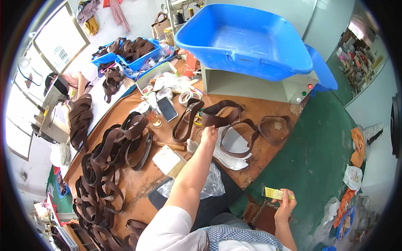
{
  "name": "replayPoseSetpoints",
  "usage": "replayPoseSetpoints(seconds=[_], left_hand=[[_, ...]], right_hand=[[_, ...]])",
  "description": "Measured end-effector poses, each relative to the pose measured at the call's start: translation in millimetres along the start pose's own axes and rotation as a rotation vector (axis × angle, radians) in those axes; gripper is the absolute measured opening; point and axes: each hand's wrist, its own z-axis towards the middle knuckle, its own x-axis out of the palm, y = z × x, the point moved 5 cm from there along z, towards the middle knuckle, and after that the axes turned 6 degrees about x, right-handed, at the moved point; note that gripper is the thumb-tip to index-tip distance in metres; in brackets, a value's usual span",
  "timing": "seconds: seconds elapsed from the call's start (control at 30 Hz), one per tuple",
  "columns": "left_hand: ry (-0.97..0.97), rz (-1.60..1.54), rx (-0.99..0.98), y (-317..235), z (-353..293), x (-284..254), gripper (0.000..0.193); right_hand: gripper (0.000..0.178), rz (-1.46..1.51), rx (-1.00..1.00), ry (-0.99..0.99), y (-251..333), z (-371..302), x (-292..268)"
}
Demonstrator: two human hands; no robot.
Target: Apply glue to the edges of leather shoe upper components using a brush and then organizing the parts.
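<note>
My left hand (209, 133) reaches forward over the table, its fingers closed at the near edge of a dark brown strap loop (215, 120). Another brown loop (186, 125) stands on edge to its left. To the right, a further loop (256, 138) lies partly over white sheets (232, 146), and one more loop (287, 121) rests near the table's right edge. Off the table on the right, my right hand (285, 205) grips a flat yellow brush (274, 193) whose dark tip points left.
A large blue tub (247, 42) sits on a grey machine with buttons (299, 92). Piled strap loops (100, 167) cover the table's left side. A phone (167, 108), a glass jar (150, 115) and tape rolls (185, 97) lie mid-table. A person (75, 81) works at a sewing machine.
</note>
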Motion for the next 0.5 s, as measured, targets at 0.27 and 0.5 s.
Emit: replayPoseSetpoints(seconds=[0.27,0.5], left_hand=[[-0.033,0.257,-0.067,-39.6,-95.4,-61.7,0.022],[0.219,0.76,-0.05,-107.6,-323.9,-164.4,0.032]], right_hand=[[0.022,-0.004,0.034,0.249,-8.8,13.5,59.8],[0.02,-0.156,0.079,0.729,-27.9,-17.7,175.5]])
